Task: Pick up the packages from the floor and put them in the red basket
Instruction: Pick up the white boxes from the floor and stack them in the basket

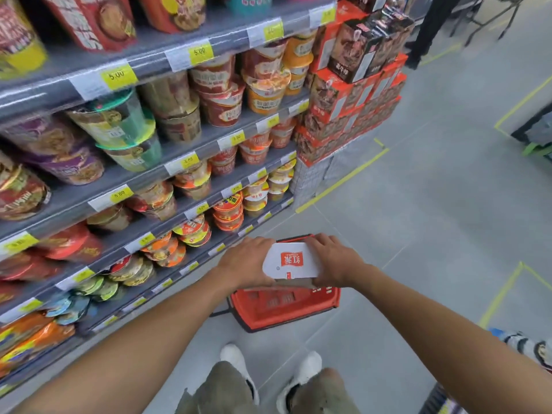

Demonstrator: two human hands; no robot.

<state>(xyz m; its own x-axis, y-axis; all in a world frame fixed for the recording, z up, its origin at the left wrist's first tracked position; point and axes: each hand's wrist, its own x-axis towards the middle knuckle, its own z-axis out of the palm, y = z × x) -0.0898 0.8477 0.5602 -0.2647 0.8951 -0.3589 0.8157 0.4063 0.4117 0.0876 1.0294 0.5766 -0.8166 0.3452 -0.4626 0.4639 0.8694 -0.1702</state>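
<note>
A white package (291, 262) with a red label is held between both hands, above the red basket (286, 309) that stands on the grey floor in front of my feet. My left hand (248, 261) grips the package's left end and my right hand (334, 259) grips its right end. The package and my hands hide most of the basket's inside; something red with white print shows at its bottom.
Shelves of instant-noodle cups (143, 150) run along the left, close to the basket. A stack of orange and brown cartons (352, 94) stands at the shelf's far end. Yellow tape lines (343, 180) mark the floor. A person's legs (430, 28) stand far back right.
</note>
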